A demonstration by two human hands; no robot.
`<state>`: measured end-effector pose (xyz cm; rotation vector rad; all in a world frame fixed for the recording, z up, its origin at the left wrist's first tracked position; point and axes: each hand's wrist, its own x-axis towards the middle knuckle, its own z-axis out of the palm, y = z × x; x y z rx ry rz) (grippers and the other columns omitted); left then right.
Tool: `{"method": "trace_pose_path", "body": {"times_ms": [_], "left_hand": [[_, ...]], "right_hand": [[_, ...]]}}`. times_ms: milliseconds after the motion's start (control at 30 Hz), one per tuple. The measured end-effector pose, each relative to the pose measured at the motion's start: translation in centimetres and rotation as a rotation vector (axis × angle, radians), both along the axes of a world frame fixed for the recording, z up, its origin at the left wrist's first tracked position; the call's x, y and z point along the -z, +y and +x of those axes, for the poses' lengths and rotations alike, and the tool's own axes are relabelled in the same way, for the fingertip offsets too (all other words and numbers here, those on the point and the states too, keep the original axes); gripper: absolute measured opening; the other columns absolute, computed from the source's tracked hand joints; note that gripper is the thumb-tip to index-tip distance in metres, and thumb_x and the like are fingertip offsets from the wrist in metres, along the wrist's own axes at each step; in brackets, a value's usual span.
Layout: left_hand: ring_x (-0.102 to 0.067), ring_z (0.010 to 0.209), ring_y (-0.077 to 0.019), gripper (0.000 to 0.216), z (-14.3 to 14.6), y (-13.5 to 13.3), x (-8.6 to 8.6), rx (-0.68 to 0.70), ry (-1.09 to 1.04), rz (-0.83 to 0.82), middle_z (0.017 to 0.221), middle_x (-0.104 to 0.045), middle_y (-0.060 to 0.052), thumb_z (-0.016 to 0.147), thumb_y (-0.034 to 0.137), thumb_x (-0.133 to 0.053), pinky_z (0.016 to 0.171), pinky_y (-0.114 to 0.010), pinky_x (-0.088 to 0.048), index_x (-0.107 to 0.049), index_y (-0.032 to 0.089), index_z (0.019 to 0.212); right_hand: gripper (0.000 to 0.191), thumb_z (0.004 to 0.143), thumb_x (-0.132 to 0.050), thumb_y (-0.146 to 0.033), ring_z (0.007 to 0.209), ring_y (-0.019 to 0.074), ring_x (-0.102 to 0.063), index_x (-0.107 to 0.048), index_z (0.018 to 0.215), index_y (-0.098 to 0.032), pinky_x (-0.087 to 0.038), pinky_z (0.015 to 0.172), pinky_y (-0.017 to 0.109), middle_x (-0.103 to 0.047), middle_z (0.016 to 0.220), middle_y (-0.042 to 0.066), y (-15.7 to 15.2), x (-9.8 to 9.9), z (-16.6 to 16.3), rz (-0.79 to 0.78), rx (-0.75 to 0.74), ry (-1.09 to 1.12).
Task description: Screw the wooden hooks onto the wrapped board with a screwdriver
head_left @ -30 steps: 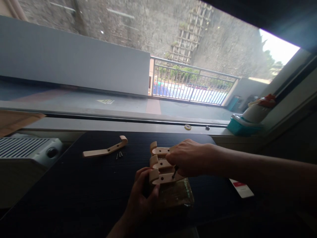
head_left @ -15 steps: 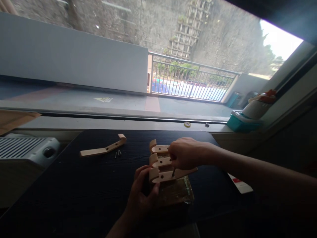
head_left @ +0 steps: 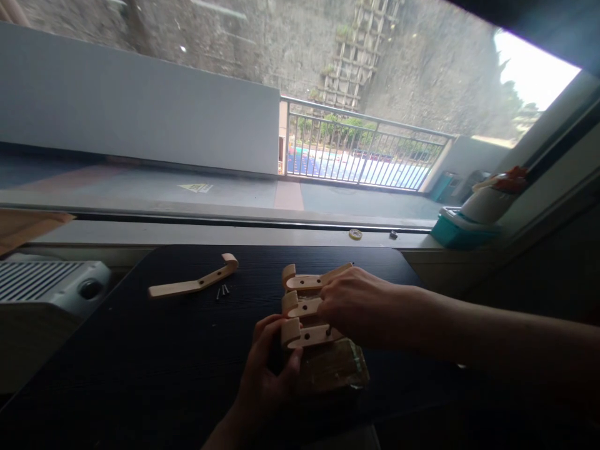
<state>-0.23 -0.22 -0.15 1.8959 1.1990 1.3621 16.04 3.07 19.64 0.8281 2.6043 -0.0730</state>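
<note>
Three pale wooden hooks lie side by side across a taped box: the far hook (head_left: 304, 282), the middle hook (head_left: 297, 308) and the near hook (head_left: 312, 336). My left hand (head_left: 269, 362) grips the curved end of the near hook between thumb and fingers. Over the straight parts of the hooks is my right hand (head_left: 351, 306), its fingers curled in a fist. A short dark shaft (head_left: 329, 330) stands at a hole of the near hook just below that fist; what the fingers hold is hidden. The taped box (head_left: 330, 369) shows at the near side.
A fourth wooden hook (head_left: 187, 285) lies on the dark table (head_left: 154, 356) at left, beside several small screws (head_left: 222, 291). Behind runs a window sill with a tape roll (head_left: 355, 234) and a teal box (head_left: 464, 230). A white slotted unit (head_left: 51, 281) stands left.
My right hand has shifted slightly down and turned, so more of the far hook's end shows and the near hook's tail is covered. My left hand keeps its grip.
</note>
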Motion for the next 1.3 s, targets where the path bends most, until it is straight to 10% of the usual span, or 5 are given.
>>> {"method": "trace_pose_path", "body": {"times_ms": [267, 667, 1000, 1300], "left_hand": [[-0.053, 0.11, -0.0243, 0.029, 0.1, -0.1, -0.6, -0.02, 0.004, -0.023, 0.112, -0.053, -0.009, 0.078, 0.025, -0.057, 0.092, -0.038, -0.047, -0.053, 0.02, 0.107], [-0.055, 0.106, -0.0238, 0.034, 0.1, -0.1, -0.3, -0.016, -0.009, -0.037, 0.111, -0.053, -0.008, 0.078, 0.025, -0.058, 0.09, -0.038, -0.048, -0.05, 0.022, 0.11], [-0.053, 0.108, -0.0234, 0.032, 0.2, -0.2, -0.4, -0.024, -0.024, -0.052, 0.111, -0.054, -0.008, 0.078, 0.026, -0.058, 0.093, -0.04, -0.046, -0.051, 0.022, 0.108], [-0.054, 0.106, -0.0223, 0.031, 0.2, -0.1, -0.4, -0.02, -0.005, -0.041, 0.111, -0.052, -0.007, 0.079, 0.025, -0.056, 0.092, -0.039, -0.047, -0.049, 0.022, 0.11]], "right_hand": [[0.015, 0.081, -0.054, -0.024, 0.062, 0.0158, -0.058, -0.062, 0.072, -0.016, -0.033, 0.054, 0.026, -0.064, 0.07, 0.004, 0.6, 0.8, 0.5, 0.079, 0.318, -0.016], [0.018, 0.076, -0.056, -0.004, 0.067, 0.0153, -0.057, -0.064, 0.086, -0.017, -0.034, 0.06, 0.027, -0.064, 0.075, 0.003, -0.2, -0.4, -0.1, 0.014, 0.003, -0.02], [0.017, 0.082, -0.049, -0.028, 0.061, 0.0138, -0.055, -0.062, 0.075, -0.019, -0.03, 0.052, 0.025, -0.064, 0.071, 0.002, 0.3, 0.7, 1.8, 0.035, 0.366, 0.053], [0.007, 0.078, -0.058, -0.011, 0.066, 0.0136, -0.055, -0.063, 0.079, -0.016, -0.03, 0.052, 0.025, -0.063, 0.078, 0.001, 0.1, -1.2, 0.0, 0.035, -0.018, -0.102]]}}
